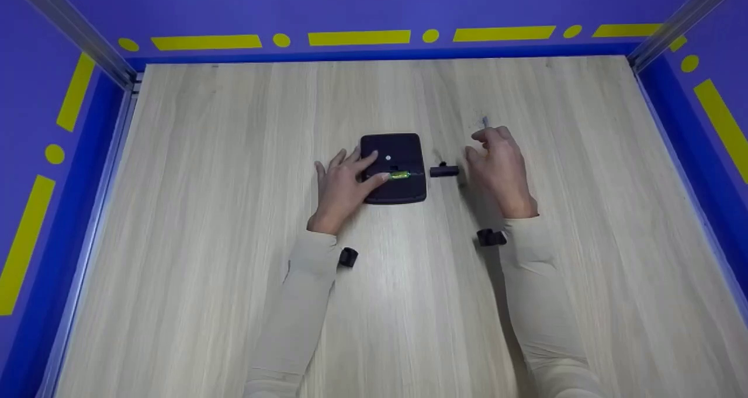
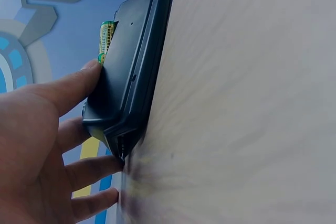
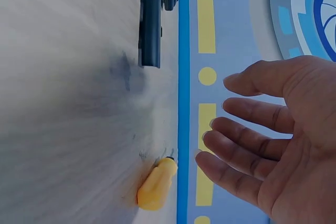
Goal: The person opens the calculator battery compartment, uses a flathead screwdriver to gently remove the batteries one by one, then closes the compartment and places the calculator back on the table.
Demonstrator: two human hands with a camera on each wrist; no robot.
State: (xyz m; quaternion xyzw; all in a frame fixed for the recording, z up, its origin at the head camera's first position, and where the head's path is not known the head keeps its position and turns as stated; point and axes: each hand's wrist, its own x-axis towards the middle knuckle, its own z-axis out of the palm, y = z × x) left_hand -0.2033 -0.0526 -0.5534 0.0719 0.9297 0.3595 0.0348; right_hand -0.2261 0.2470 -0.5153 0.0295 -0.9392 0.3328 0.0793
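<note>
A black flat device [image 1: 403,192] lies on the wooden table with an exposed slot across its upper face. In that slot sits a green and yellow battery [image 1: 400,175], also seen in the left wrist view as a striped battery [image 2: 106,38]. My left hand [image 1: 342,187] rests over the device's left side, fingers spread, thumb tip against the battery's end. To the right lies a small black cover [image 1: 444,170], apart from the device. Just beyond it, my right hand [image 1: 499,161] hovers with loosely bent fingers, holding nothing. A yellow-handled screwdriver [image 3: 157,184] lies on the table near it, mostly hidden in the head view.
Blue-purple walls [image 1: 374,12] with yellow marks stand behind and at both sides of the table [image 1: 234,211]. A black wrist camera [image 1: 348,257] is on the left forearm, another wrist camera [image 1: 491,237] on the right.
</note>
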